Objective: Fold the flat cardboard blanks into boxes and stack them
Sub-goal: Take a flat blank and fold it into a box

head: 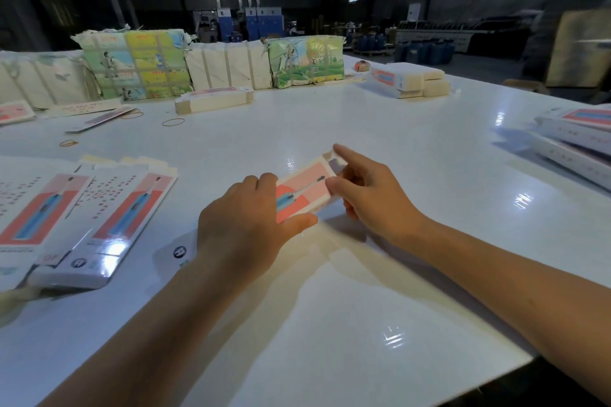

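A: What is found nearest the camera?

B: Two bare forearms are seen reaching out over the white table (330, 324). A half-formed box (305, 190) is held between the two hands, at the middle of the table.

A: How is the box gripped?

B: Its near end is clasped by the left hand (246, 225), with the thumb laid along the lower edge and the fingers curled over the top. Its far end is pinched by the right hand (367, 195), whose forefinger is stretched toward the open end flap.

A: Which way is its long axis laid?

B: It runs from near-left to far-right, so the unclosed end is judged to lie nearer the right hand; the tucking would fall to that hand.

A: What is left to be folded?

B: Flat blanks (99, 208) are spread just left of the left hand. Finished boxes (575, 139) are piled well apart, at the right edge.

A: Can any writing be read?

B: None can be made out. Only a blue toothbrush-like picture on pink is recognised; the small print is blurred.
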A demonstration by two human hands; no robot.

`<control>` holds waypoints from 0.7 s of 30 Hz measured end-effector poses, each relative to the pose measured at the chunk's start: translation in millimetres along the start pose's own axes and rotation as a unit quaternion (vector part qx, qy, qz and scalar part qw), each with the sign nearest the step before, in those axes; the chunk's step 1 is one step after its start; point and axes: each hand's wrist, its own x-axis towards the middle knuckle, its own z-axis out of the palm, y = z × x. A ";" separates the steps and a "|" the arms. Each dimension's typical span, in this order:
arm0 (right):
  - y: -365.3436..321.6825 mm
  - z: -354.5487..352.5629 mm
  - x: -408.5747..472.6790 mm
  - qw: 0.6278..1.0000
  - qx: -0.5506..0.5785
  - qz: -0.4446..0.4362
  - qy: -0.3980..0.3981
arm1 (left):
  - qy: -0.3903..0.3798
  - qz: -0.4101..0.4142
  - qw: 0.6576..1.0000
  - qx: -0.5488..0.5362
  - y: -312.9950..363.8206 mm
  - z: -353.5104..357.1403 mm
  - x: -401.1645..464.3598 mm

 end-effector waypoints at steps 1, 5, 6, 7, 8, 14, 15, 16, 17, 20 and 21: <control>0.4 0.4 0.4 1.000 -0.006 -0.002 0.008 | -0.001 0.002 1.000 0.002 -0.2 0.2 0.1; -1.8 0.1 -1.5 1.000 -0.008 -0.016 0.012 | 0.007 0.006 1.000 -0.001 0.3 0.6 0.7; -2.7 0.4 -2.0 1.000 -0.013 -0.022 0.009 | 0.010 0.007 1.000 0.000 0.6 0.6 1.0; -2.8 0.9 -2.0 0.999 -0.020 -0.027 0.006 | 0.013 0.009 1.000 0.003 0.7 1.2 1.0; -2.9 1.2 -1.9 0.999 -0.029 -0.030 0.005 | 0.017 0.011 1.000 0.008 1.0 2.1 1.2; -3.2 0.3 -1.4 0.998 -0.040 -0.050 -0.006 | 0.035 0.016 0.999 0.027 2.6 4.7 1.7; -4.4 0.4 -1.5 0.998 -0.036 -0.053 -0.007 | 0.038 0.012 0.999 0.020 2.2 3.8 1.4; -6.3 0.1 -1.4 0.997 -0.038 -0.063 0.001 | 0.041 0.006 0.999 0.007 2.2 2.4 1.4; -7.9 -0.9 -0.8 0.995 -0.050 -0.078 0.022 | 0.043 -0.004 0.999 -0.012 2.5 0.7 1.1; -11.0 -4.5 2.9 0.989 -0.074 -0.073 0.108 | 0.053 -0.029 0.996 -0.068 4.8 -3.1 2.0; -10.2 -6.2 5.3 0.994 -0.026 -0.023 0.104 | 0.056 -0.033 0.995 -0.072 6.5 -3.8 2.4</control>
